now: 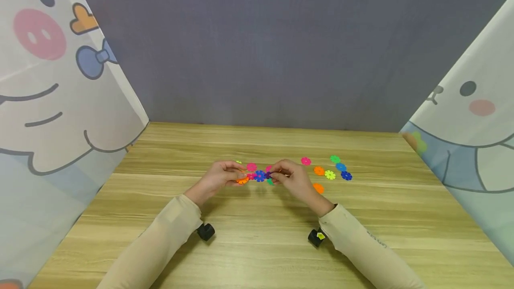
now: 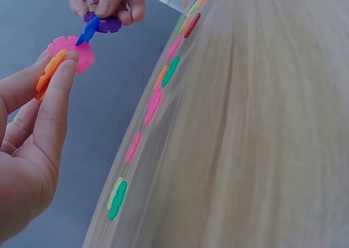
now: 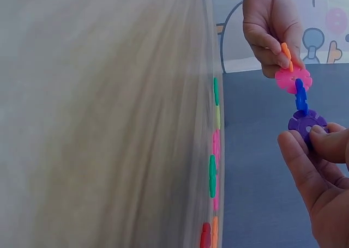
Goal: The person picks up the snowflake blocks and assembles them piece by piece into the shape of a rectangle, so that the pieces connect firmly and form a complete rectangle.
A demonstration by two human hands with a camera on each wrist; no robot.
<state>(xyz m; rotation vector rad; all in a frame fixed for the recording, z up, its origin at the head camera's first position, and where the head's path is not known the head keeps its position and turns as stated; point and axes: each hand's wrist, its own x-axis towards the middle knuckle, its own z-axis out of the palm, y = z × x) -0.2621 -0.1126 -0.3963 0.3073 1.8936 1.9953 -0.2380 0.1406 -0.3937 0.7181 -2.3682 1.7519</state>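
Observation:
Between both hands a short chain of flower-shaped notched plastic discs is held above the table. My left hand [image 1: 218, 176] pinches the orange disc [image 2: 52, 73] at one end between thumb and fingers. Joined to it is a pink disc [image 3: 286, 82], followed by a dark blue disc [image 2: 88, 31] set crosswise at the pink one's edge. At the other end, my right hand [image 1: 296, 181] pinches a purple disc [image 3: 301, 122], whose rim meets the blue disc. How deeply the blue and purple slots engage cannot be told.
Loose discs lie on the wooden table [image 1: 257, 240], several of them right of the hands, including a pink one [image 1: 306, 161], a yellow one [image 1: 329, 175] and a green one [image 1: 335, 159]. Another pink disc [image 1: 251, 167] lies behind the chain. A grey panel [image 1: 265, 57] stands at the back.

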